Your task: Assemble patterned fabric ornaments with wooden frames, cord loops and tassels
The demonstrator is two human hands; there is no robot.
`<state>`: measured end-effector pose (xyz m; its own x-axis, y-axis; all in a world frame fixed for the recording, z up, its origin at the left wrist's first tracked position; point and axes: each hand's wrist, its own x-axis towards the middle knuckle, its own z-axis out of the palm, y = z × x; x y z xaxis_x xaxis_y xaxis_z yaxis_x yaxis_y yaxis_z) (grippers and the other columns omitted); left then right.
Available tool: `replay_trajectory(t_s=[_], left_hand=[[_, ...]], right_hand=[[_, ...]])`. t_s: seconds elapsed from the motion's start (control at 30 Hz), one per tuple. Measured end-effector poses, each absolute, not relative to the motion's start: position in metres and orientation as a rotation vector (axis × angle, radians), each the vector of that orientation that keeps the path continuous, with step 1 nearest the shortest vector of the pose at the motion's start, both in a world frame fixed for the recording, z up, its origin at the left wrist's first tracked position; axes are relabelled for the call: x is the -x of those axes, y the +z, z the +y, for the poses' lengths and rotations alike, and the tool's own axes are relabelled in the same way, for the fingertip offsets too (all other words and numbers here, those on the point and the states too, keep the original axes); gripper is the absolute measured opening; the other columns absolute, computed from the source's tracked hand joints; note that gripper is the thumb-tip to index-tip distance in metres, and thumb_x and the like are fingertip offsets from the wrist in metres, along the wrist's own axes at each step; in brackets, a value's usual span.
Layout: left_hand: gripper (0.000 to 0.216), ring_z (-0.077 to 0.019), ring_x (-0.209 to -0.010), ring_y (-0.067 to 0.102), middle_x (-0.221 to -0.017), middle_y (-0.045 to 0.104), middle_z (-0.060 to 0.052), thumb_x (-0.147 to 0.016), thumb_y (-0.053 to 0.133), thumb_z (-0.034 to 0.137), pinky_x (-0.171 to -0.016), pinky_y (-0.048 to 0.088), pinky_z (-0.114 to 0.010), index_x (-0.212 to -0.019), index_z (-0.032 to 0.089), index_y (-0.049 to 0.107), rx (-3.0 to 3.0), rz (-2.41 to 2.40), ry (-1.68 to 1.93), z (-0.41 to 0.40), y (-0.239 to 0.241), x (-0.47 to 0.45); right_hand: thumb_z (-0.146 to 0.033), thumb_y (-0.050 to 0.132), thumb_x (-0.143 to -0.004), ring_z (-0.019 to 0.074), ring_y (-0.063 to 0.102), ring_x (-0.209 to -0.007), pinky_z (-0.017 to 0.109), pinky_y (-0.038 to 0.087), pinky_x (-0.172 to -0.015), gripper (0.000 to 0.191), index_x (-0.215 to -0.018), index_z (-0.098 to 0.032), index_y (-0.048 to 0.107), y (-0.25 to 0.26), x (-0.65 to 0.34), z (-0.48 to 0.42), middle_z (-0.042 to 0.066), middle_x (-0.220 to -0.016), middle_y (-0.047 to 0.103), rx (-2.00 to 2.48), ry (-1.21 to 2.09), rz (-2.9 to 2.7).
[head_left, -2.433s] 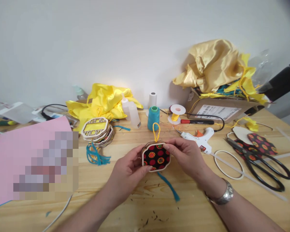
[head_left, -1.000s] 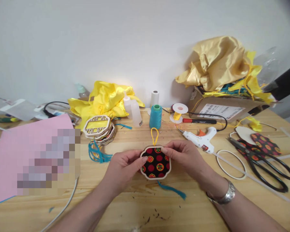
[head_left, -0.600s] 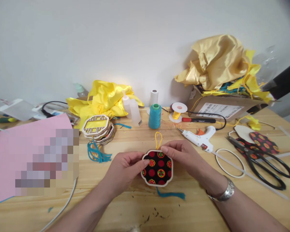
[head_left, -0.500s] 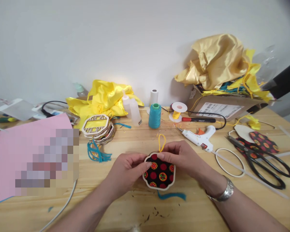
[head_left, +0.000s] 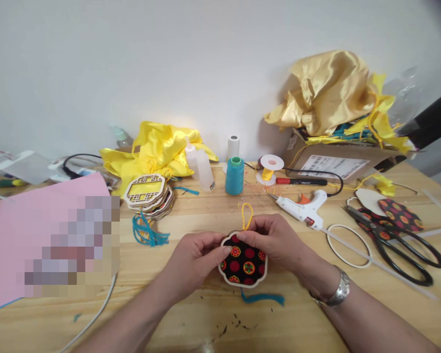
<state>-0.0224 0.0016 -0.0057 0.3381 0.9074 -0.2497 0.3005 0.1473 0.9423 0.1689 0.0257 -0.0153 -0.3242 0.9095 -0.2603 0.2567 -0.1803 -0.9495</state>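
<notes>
Between both hands is a scalloped wooden ornament (head_left: 244, 267), faced with black fabric that bears red and orange round motifs. My left hand (head_left: 202, 257) pinches its left edge, thumb on the fabric. At the upper right edge my right hand (head_left: 270, 240) grips it the same way, with a silver bracelet on that wrist. A yellow cord loop (head_left: 247, 215) rises from the ornament's top, and a blue tassel (head_left: 262, 297) shows below its bottom edge. The fingers behind the ornament are mostly hidden.
A glue gun (head_left: 303, 207), black scissors (head_left: 397, 245) and a thin wooden ring (head_left: 349, 246) lie to the right. Blue thread (head_left: 234, 179) stands ahead. On the left are stacked lattice ornaments (head_left: 146, 190) and a pink sheet (head_left: 59, 211); a cardboard box (head_left: 321, 164) sits behind.
Almost nothing differs. Both hands keep their grip on the ornament, which has shifted very slightly, and the whole view has moved a little.
</notes>
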Motion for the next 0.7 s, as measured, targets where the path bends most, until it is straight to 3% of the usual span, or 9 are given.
replay_trajectory(t_s=[0.23,0.33,0.4,0.7], left_hand=[[0.022,-0.0188,-0.088,0.065,-0.092,0.073,-0.002,-0.078,0.066,0.025,-0.080,0.051,-0.030,-0.099,0.022,0.071,-1.162,1.035,0.725,0.0030,-0.0100,0.0223],[0.053,-0.0209,-0.101,0.062,-0.118,0.064,-0.002,-0.074,0.072,0.019,-0.085,0.051,-0.035,-0.122,0.034,0.056,-1.013,0.854,0.798,0.0013,-0.0134,0.0242],[0.067,-0.0217,-0.103,0.062,-0.126,0.059,-0.002,-0.071,0.074,0.013,-0.084,0.052,-0.037,-0.127,0.040,0.048,-0.984,0.747,0.773,-0.0004,-0.0145,0.0254],[0.050,-0.0181,-0.098,0.064,-0.111,0.067,0.001,-0.068,0.072,0.003,-0.085,0.050,-0.030,-0.109,0.031,0.066,-1.053,0.778,0.665,-0.0032,-0.0116,0.0221]], right_hand=[[-0.043,0.067,-0.069,0.0072,0.042,-0.048,0.019,0.032,-0.043,0.031,-0.060,-0.015,0.054,-0.0112,-0.1675,0.0241,-0.003,-0.054,0.051,1.354,1.561,-1.482],[-0.041,0.068,-0.070,0.0069,0.042,-0.049,0.019,0.032,-0.044,0.030,-0.061,-0.015,0.055,-0.0099,-0.1686,0.0241,-0.003,-0.055,0.052,1.349,1.569,-1.460],[-0.041,0.068,-0.070,0.0071,0.043,-0.049,0.019,0.032,-0.044,0.030,-0.062,-0.014,0.056,-0.0098,-0.1695,0.0245,-0.003,-0.056,0.052,1.358,1.578,-1.431],[-0.041,0.069,-0.069,0.0059,0.038,-0.047,0.019,0.029,-0.042,0.032,-0.057,-0.014,0.056,-0.0115,-0.1705,0.0265,-0.005,-0.051,0.048,1.344,1.608,-1.392]])
